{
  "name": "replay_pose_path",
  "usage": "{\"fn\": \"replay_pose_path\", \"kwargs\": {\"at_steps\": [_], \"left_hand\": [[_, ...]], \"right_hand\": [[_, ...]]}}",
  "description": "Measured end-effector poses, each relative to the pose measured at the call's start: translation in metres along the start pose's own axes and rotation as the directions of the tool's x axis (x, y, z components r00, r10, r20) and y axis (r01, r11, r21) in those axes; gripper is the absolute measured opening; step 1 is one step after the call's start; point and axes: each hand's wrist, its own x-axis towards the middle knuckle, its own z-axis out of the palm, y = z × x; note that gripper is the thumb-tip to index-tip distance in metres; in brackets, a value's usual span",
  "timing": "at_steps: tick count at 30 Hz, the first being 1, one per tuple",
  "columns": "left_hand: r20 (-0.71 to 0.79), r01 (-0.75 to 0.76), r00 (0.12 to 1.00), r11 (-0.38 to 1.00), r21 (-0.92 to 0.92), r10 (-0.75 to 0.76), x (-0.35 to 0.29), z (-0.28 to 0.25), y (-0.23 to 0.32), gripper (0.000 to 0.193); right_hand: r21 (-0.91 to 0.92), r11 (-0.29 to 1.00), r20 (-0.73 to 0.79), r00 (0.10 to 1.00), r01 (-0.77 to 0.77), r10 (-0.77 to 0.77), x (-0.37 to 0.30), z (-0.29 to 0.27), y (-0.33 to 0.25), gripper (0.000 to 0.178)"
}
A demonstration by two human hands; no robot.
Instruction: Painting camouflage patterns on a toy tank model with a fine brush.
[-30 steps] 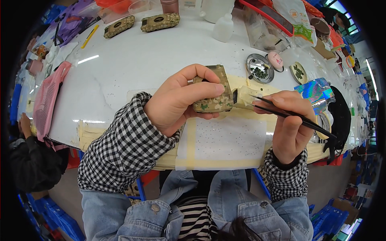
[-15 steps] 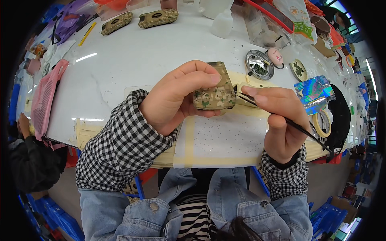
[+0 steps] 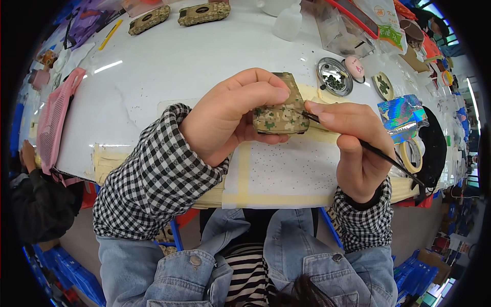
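Note:
My left hand (image 3: 222,115) is closed around a camouflage-patterned model tank hull (image 3: 282,117), thumb on top and fingers beneath, above the table. Black tweezers (image 3: 383,160) are pinched in my right hand (image 3: 358,135). Their tips touch or nearly touch the hull's right side; whether they hold a tiny part is too small to tell. Below the hull lies a white sheet (image 3: 286,171) scattered with tiny dark specks, edged with yellowish tape. Two similar camouflage hulls, a left one (image 3: 149,21) and a right one (image 3: 204,14), stand at the far side.
A round metal dish (image 3: 327,64) with small dark green pieces sits right of the hull, beside a pink round case (image 3: 354,67). Farther right are a shiny pouch (image 3: 401,117) and a tape roll (image 3: 412,156). A pink mesh basket (image 3: 59,125) and another person's sleeve (image 3: 43,207) are at left.
The hull has shifted slightly right and up in my left hand. The tweezers' tips have come onto or close against its side. The surroundings look slightly shifted in view.

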Motion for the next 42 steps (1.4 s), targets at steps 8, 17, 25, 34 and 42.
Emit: {"fn": "replay_pose_path", "kwargs": {"at_steps": [8, 17, 25, 34, 42], "left_hand": [[0.001, 0.011, 1.0, 1.0, 0.007, -0.011, 0.001, -0.001, -0.001, 0.022], [0.02, 0.01, 1.0, 1.0, 0.011, -0.011, 0.0, -0.002, -0.002, 0.022], [0.11, -0.06, 0.992, 0.997, 0.052, 0.054, 0.007, -0.007, -0.008, 0.015], [0.101, -0.096, 0.991, 0.995, 0.024, 0.093, 0.008, -0.006, -0.013, 0.014], [0.109, -0.074, 0.991, 0.997, 0.025, 0.071, 0.007, -0.005, -0.012, 0.015]], "right_hand": [[0.0, 1.0, 0.003, 1.0, -0.007, 0.007, 0.0, 0.0, 0.0, 0.022], [-0.074, 0.997, 0.014, 1.0, 0.02, -0.019, 0.0, -0.002, -0.007, 0.027], [-0.191, 0.979, -0.257, 0.966, -0.077, 0.026, -0.008, -0.026, -0.008, 0.014], [-0.585, 0.792, -0.14, 0.984, -0.175, 0.114, -0.013, -0.042, 0.007, 0.022], [-0.507, 0.834, -0.112, 0.976, -0.219, 0.188, -0.019, -0.037, 0.014, 0.016]]}}
